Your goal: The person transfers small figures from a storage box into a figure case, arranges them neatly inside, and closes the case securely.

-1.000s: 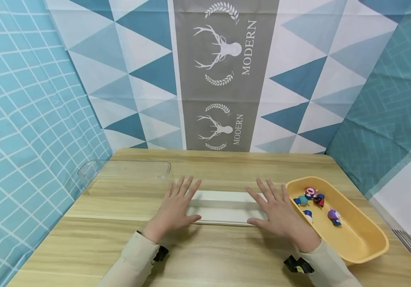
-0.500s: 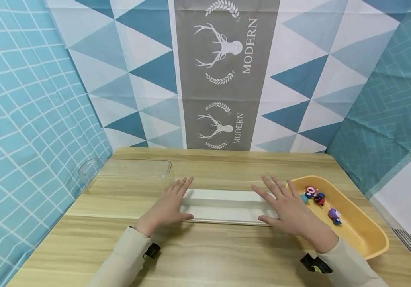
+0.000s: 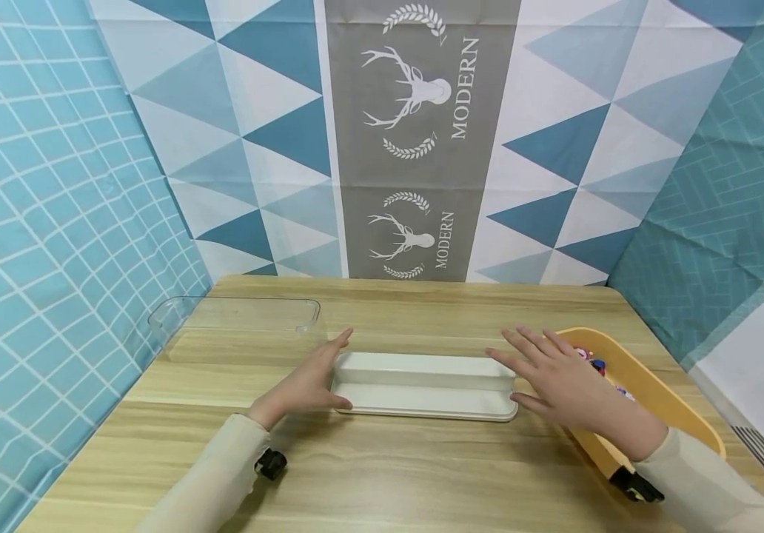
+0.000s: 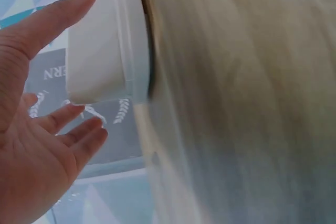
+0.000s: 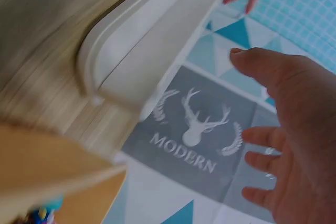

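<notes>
A long white rectangular tray [image 3: 422, 398] with raised walls lies in the middle of the wooden table. At its left end is my left hand [image 3: 305, 381], thumb and fingers spread around the corner; in the left wrist view the hand [image 4: 44, 156] is beside the tray's end wall [image 4: 97, 51], and contact is hard to tell. My right hand [image 3: 571, 385] hovers just off the tray's right end, fingers extended, holding nothing. It partly covers a yellow basin [image 3: 671, 400] with small toy figures [image 3: 597, 365] inside.
A clear plastic box or cover [image 3: 242, 329] stands at the table's back left. Patterned cloths hang behind and at both sides of the wooden table [image 3: 382, 474]. The yellow basin is close under the right forearm.
Both hands have moved apart, the left slightly leftward and the right further right over the basin. Both ends of the white tray now show; the tray itself appears unmoved.
</notes>
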Available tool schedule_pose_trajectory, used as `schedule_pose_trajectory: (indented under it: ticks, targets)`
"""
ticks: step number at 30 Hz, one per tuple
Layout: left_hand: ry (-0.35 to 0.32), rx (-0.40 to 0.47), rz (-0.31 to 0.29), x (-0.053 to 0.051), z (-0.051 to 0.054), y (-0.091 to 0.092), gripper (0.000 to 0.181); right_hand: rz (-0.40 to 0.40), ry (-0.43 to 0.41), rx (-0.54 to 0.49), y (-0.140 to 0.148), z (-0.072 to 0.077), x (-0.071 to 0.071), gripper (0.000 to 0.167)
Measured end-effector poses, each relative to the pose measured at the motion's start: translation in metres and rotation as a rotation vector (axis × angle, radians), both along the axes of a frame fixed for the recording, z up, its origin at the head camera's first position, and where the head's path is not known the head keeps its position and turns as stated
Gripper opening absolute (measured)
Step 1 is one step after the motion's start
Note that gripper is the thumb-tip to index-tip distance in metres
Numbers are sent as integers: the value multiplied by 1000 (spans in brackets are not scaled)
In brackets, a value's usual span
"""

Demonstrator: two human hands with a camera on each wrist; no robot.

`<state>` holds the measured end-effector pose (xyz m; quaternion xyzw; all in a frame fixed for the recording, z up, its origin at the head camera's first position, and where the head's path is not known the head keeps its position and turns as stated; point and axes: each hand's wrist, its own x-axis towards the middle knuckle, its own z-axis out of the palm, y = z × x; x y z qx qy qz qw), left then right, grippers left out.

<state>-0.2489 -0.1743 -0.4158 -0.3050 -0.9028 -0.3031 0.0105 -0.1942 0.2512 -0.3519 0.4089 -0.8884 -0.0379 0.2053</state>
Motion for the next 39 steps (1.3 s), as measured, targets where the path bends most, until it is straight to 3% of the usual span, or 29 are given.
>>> schedule_pose_trajectory:
  ticks: [5,10,17,21,24,26,30,37,39]
  targets:
    - [-98,80,-31,-4,-7,-4,126,93,102,19,17,3,-9,51]
    - [-192,159,-96,-6,-13,-10,124,177,165,48,31,6,-21,61]
    - [-265,212,-102,-8,-13,-14,124,224,176,155,44,12,-34,59]
    - [-295,222,-115,-10,-14,-14,122,234,158,236,54,12,-37,39]
    - [-317,223,-117,-12,-17,-17,121,238,145,285,66,9,-40,34]
    - [-331,227,-115,-13,-18,-19,121,243,131,297,73,7,-43,35]
    - [-359,247,-123,-15,-22,-23,119,263,131,300,91,1,-47,60]
    - [-410,256,-84,-20,-24,-26,117,350,147,317,118,-8,-56,56]
    - [-424,268,-75,-22,-23,-26,116,378,144,345,124,-11,-58,44]
